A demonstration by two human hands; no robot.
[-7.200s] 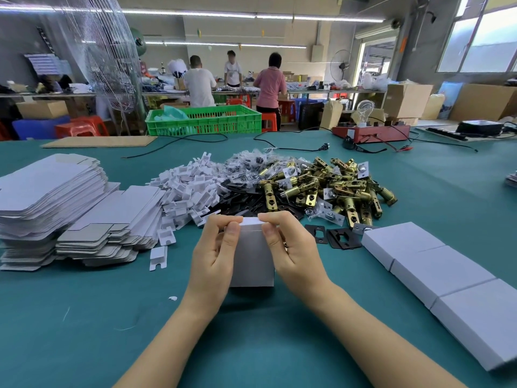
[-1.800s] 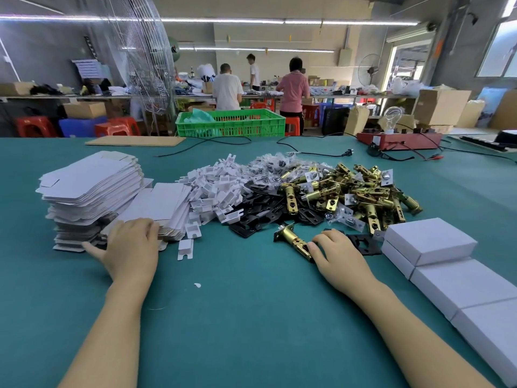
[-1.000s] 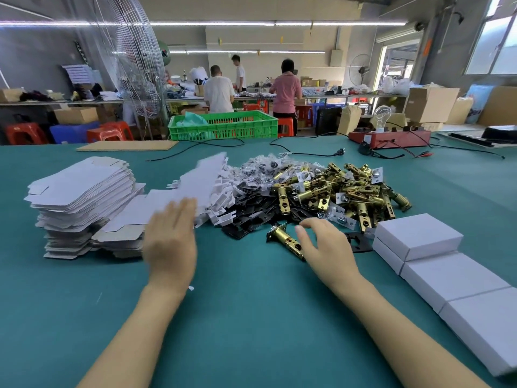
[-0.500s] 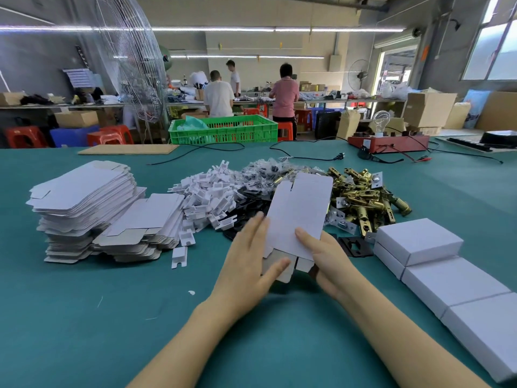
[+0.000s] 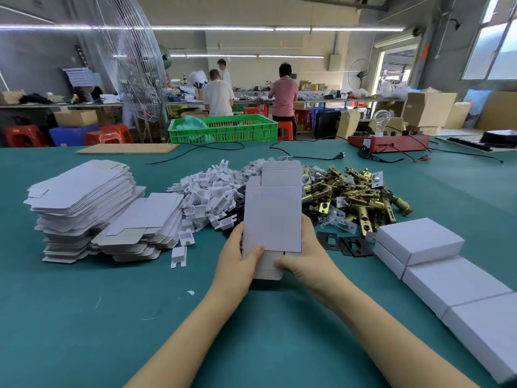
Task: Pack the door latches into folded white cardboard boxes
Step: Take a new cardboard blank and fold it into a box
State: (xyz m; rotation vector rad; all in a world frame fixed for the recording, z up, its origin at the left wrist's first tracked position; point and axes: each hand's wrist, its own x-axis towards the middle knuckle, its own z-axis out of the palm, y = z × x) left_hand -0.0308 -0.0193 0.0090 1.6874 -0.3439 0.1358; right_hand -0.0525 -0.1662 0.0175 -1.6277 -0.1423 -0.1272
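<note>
Flat box blank [image 5: 272, 217] between both hands

A green crate [image 5: 223, 129] sits at the far edge of the teal table [image 5: 84, 317], with a cardboard sheet [image 5: 127, 148] to its left and a red box [image 5: 389, 142] carrying a bulb [image 5: 382, 119] to its right. Black cables [image 5: 305, 155] trail between them. Three people [image 5: 284, 93] stand at a bench behind, near a wire fan [image 5: 131, 65].

I'm seeing a plain white box blank [image 5: 272, 217] over the teal table [image 5: 84, 317]. Far right, a brass-gold latch pile [image 5: 361, 197]; near it, two black plates [image 5: 342, 243]. White plastic clips [image 5: 207, 196] sit left, and a bright green crate [image 5: 223, 128] stands far off.
</note>
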